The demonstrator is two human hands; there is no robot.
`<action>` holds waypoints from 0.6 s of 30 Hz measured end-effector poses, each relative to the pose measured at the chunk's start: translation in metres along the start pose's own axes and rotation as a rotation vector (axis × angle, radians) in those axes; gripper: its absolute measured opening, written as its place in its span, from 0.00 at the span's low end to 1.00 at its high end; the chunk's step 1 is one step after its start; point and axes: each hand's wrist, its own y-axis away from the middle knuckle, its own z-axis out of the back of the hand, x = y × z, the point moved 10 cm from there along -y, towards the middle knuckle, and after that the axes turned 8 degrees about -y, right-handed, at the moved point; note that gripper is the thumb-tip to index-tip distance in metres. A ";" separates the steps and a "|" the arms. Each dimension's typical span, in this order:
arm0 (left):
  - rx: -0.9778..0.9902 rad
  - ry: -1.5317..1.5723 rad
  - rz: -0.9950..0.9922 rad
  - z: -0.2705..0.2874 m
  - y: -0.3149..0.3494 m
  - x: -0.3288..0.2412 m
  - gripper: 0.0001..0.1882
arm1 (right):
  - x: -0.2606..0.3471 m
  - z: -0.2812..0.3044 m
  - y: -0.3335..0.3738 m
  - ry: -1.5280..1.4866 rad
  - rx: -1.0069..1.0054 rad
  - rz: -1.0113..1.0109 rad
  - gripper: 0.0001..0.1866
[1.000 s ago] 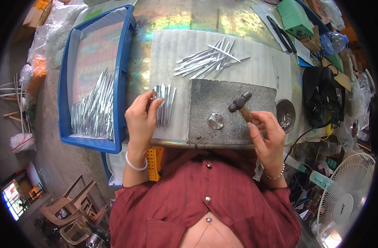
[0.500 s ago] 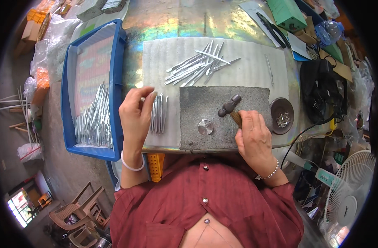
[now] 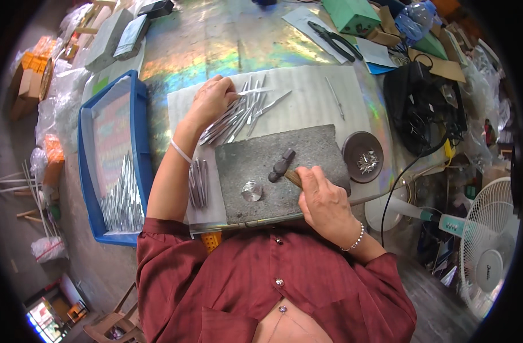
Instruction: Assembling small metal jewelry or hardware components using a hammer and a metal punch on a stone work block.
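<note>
**Left hand at the pile, right hand on the hammer**

Left hand: thumb and fingers drawn together, apparently pinching one strip near its end, its length jutting rightward across the pile. Strip blurred; how firm the pinch was could not be told.

Working judgement on the step, picking a single strip off a tangle: a light pinch close to the end seemed right, with a lift straight up before any sideways pull, since the strips crossed one another and a drag would likely have brought neighbours along. Topmost pieces made the safest choice. A glance for a second strip clinging beneath was worth the pause.

Right hand: fingers curled round the hammer's handle, close to the head. Head on or just above the grey block; contact could not be told. A quiet hold there, clear of the metal disc, looked sensible with the other hand busy.

Positions: strip directly right of the left fingertips, touching them. Pile below and right of that hand, on the white sheet, past the block's far edge. A neater row of strips lay between left forearm and block. Blue tray left of the forearm; dark bowl just beside the block's right edge.
</note>
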 end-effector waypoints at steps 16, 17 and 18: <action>0.015 -0.107 -0.063 -0.003 -0.028 -0.029 0.12 | 0.003 0.009 -0.001 0.014 -0.088 0.060 0.15; 0.000 -0.083 -0.062 0.001 -0.027 -0.028 0.11 | 0.003 0.010 -0.001 -0.005 -0.100 0.066 0.14; -0.015 -0.059 -0.058 0.005 -0.026 -0.026 0.11 | 0.003 0.012 -0.001 -0.024 -0.110 0.073 0.13</action>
